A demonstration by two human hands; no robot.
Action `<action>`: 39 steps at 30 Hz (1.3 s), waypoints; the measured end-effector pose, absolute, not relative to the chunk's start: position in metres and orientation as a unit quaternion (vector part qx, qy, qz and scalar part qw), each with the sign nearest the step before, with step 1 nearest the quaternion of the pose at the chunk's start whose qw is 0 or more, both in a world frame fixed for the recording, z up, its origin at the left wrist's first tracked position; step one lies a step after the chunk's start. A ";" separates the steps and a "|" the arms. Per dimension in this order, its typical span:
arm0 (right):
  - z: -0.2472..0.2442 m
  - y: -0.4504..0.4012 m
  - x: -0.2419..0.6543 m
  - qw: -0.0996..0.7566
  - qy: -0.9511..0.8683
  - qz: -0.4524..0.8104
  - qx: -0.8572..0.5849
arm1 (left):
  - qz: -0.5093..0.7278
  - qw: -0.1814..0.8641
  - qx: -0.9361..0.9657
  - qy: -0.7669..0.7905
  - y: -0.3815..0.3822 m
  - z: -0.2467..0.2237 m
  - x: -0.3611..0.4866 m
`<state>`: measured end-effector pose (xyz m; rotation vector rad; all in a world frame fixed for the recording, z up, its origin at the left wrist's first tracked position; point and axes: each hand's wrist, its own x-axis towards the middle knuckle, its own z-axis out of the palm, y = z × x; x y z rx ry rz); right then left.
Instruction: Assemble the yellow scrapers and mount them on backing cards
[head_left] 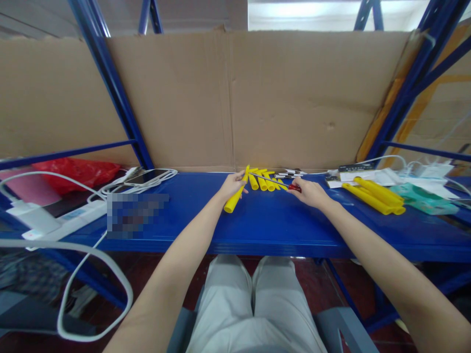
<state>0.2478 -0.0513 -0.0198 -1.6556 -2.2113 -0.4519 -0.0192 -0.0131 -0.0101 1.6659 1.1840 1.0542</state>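
My left hand (pixel 234 186) is closed around a yellow tube (pixel 233 200), which it holds tilted above the blue table. In my right hand (pixel 308 192) is a screwdriver with a red handle (pixel 294 188), its metal shaft (pixel 270 179) pointing left. The shaft's end reaches the upper part of the held tube; whether it touches cannot be made out. Several more yellow tubes (pixel 262 183) lie side by side on the table behind and between my hands. Small dark and white pieces (pixel 289 173) lie just beyond them.
More yellow tubes (pixel 373 196) lie on the right beside a green plastic packet (pixel 423 198). At left are a white power strip (pixel 73 223), looping cables and a red plastic bag (pixel 79 174). Cardboard (pixel 294 98) closes off the back of the blue table (pixel 191 215).
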 end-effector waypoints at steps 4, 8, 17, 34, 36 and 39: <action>-0.018 -0.054 0.245 0.144 -0.777 -0.164 -0.590 | 0.425 0.405 0.662 0.465 -0.011 -0.011 -0.019; -0.018 -0.055 0.244 0.134 -0.775 -0.157 -0.597 | 0.425 0.405 0.669 0.456 -0.009 -0.012 -0.020; -0.017 -0.056 0.241 0.115 -0.770 -0.123 -0.615 | 0.417 0.371 0.687 0.465 -0.010 -0.013 -0.019; -0.020 -0.052 0.242 0.124 -0.775 -0.121 -0.608 | 0.435 0.337 0.670 0.499 -0.009 -0.012 -0.019; -0.020 -0.051 0.242 0.126 -0.775 -0.119 -0.608 | 0.443 0.329 0.656 0.515 -0.007 -0.012 -0.020; -0.021 -0.050 0.243 0.127 -0.777 -0.108 -0.607 | 0.454 0.312 0.648 0.525 -0.004 -0.013 -0.022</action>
